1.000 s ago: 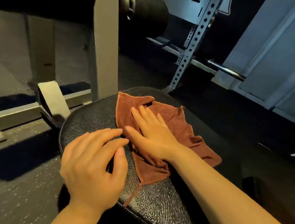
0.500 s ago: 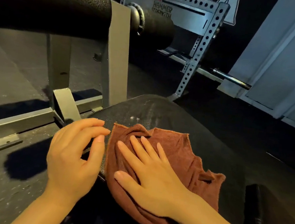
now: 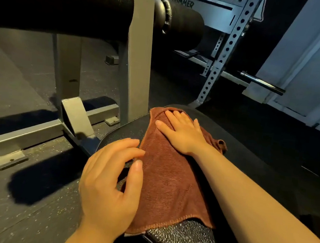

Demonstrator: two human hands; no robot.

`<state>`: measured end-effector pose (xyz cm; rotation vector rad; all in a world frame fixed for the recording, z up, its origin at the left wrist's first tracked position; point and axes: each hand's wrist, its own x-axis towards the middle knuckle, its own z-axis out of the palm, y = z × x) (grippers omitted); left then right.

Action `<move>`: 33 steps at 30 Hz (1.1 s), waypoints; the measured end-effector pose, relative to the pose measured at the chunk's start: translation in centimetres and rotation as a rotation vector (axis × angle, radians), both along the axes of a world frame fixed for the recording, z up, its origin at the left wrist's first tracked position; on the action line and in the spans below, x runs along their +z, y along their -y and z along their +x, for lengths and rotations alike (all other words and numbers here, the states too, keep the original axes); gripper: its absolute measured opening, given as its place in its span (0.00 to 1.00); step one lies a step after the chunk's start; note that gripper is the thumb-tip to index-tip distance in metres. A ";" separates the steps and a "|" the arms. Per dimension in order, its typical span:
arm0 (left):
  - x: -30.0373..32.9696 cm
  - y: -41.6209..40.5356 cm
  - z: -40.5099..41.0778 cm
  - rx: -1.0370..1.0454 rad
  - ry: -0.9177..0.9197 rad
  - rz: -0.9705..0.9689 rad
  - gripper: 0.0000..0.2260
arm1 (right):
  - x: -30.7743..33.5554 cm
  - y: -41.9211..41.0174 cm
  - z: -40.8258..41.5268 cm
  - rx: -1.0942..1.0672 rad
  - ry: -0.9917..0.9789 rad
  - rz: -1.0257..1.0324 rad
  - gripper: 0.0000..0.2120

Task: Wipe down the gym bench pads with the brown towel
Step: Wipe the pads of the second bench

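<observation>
One pad was under way and nothing showed it finished: the right hand [image 3: 181,135] lay flat with straight fingers on the brown towel [image 3: 170,172], pressing it near the far end of the seat pad [image 3: 179,239], over which the cloth was spread. The left hand [image 3: 111,186] hovered at the towel's left edge, fingers loosely curved, gripping nothing. The roller pad [image 3: 68,4] overhead looked untouched — probably still to wipe.

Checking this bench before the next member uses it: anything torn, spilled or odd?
Nothing stands out. The brown towel lies on the black textured bench pad under the flat right hand; no tears or spills show.
</observation>
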<state>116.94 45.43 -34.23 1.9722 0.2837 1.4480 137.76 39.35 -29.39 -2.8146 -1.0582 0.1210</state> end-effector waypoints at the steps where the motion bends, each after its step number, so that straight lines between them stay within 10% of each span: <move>1: 0.0 -0.1 0.1 -0.015 0.006 -0.025 0.08 | -0.1 0.1 0.6 -0.006 0.008 -0.002 0.34; 21: 0.2 -0.8 -0.4 -0.084 -0.104 0.093 0.13 | -0.4 13.8 -3.1 -0.550 -0.144 -0.098 0.38; 28: 0.3 -0.7 -0.1 -0.044 -0.110 0.062 0.15 | 1.0 17.2 -9.4 0.258 0.033 -0.146 0.26; 33: 0.3 -0.5 -0.1 -0.020 -0.073 0.007 0.15 | 0.4 11.2 -11.1 0.451 -0.056 -0.157 0.28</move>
